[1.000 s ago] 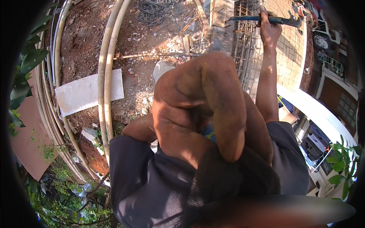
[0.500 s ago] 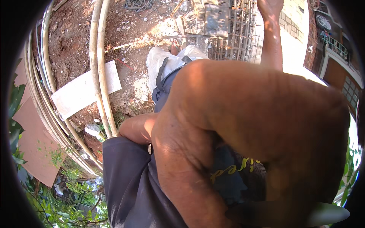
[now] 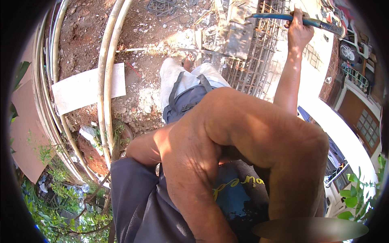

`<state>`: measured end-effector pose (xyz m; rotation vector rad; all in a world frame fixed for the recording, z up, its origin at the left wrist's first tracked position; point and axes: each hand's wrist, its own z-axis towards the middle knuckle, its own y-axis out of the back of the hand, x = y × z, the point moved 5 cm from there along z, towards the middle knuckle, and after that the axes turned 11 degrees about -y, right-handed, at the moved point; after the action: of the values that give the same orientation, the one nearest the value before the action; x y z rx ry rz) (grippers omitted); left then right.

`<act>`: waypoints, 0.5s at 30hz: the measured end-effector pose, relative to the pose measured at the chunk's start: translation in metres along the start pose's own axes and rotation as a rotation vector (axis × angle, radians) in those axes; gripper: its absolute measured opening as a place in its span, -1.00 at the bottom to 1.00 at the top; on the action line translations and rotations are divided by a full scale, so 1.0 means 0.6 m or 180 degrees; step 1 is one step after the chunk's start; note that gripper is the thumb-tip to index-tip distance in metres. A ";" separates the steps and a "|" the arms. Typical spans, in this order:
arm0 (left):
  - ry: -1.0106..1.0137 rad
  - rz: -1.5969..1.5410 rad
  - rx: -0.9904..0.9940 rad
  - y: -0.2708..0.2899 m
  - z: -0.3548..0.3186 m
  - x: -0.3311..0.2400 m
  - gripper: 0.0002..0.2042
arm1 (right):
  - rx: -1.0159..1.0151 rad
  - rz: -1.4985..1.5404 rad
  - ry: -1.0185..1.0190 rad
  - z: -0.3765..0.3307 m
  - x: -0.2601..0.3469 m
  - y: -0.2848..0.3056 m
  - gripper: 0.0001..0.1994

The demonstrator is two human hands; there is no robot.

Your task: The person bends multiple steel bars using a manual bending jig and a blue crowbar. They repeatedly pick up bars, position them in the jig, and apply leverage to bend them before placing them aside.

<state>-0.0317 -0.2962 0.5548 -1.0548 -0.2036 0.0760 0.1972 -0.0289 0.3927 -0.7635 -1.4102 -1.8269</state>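
My left hand (image 3: 188, 141) is raised very close to the camera and fills the middle of the view. Its thumb and index finger are bent into a wide arch. Their tips run out of sight at the lower edge, hiding anything they grip. At the upper right, my right hand (image 3: 300, 34) is closed round a long blue bar (image 3: 275, 16). The bar lies roughly level, with a small dark hooked tip on its left and a thicker grey end on its right. My dark T-shirt (image 3: 239, 198) with yellow lettering shows through the arch.
Beyond my pale trousers (image 3: 170, 75) lies a rebar cage (image 3: 247, 75) beside a weathered panel (image 3: 239, 38). Bamboo poles (image 3: 106, 69) cross a white board (image 3: 77, 93) on rubbly soil. Coiled wire (image 3: 160, 7) lies far off; leafy plants (image 3: 73, 210) grow lower left.
The view has shifted, bringing my whole right hand and the blue bar into sight. My left hand looks slightly smaller, its index knuckle further left, still arched near the camera.
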 end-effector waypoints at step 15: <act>-0.0425 0.0073 -0.0373 -0.015 -0.007 0.012 -0.69 | -0.0434 -0.0235 0.1810 0.014 0.026 -0.048 -0.28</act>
<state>-0.0242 -0.3032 0.5613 -1.1699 -0.3198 0.1570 0.1650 -0.0187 0.3911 -0.2183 -0.9594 -2.0017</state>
